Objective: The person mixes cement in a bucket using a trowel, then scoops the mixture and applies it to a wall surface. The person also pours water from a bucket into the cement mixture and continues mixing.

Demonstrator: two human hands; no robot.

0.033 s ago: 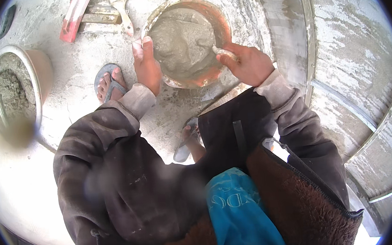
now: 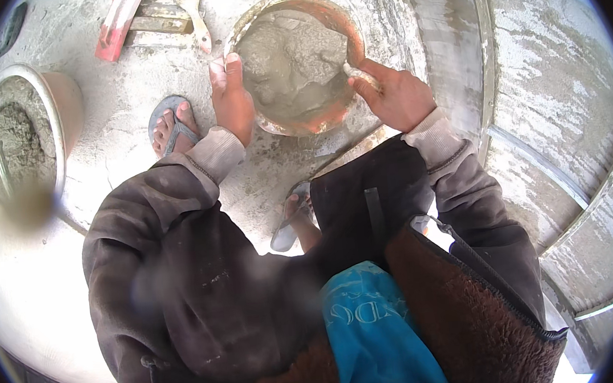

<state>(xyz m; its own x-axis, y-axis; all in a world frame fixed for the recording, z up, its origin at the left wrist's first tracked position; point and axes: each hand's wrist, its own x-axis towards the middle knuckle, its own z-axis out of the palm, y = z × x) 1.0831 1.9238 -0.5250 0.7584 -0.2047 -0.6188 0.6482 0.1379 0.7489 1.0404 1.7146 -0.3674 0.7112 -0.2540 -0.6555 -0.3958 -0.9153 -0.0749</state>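
My left hand (image 2: 233,104) grips the left rim of a round orange bucket (image 2: 355,35) crusted with cement, thumb over the edge. Wet grey mortar (image 2: 266,60) lies inside it. In my right hand (image 2: 402,97) is the pale, mortar-smeared handle of a trowel (image 2: 362,77), held at the bucket's right side. A lump of mortar sits heaped beside the handle, toward the right of the bucket; the trowel's blade is mostly covered by it.
A red-and-white float (image 2: 117,26), wood strips (image 2: 159,26) and a paintbrush (image 2: 192,13) lie beyond my left hand. Far left stands a pale bucket (image 2: 66,107) of mortar with a tool in it. My sandalled feet are close by; metal-ribbed panels (image 2: 552,82) line the right.
My right hand has shifted slightly right with the trowel, and a lump of mortar now bulges up beside it. My left hand stays on the rim.
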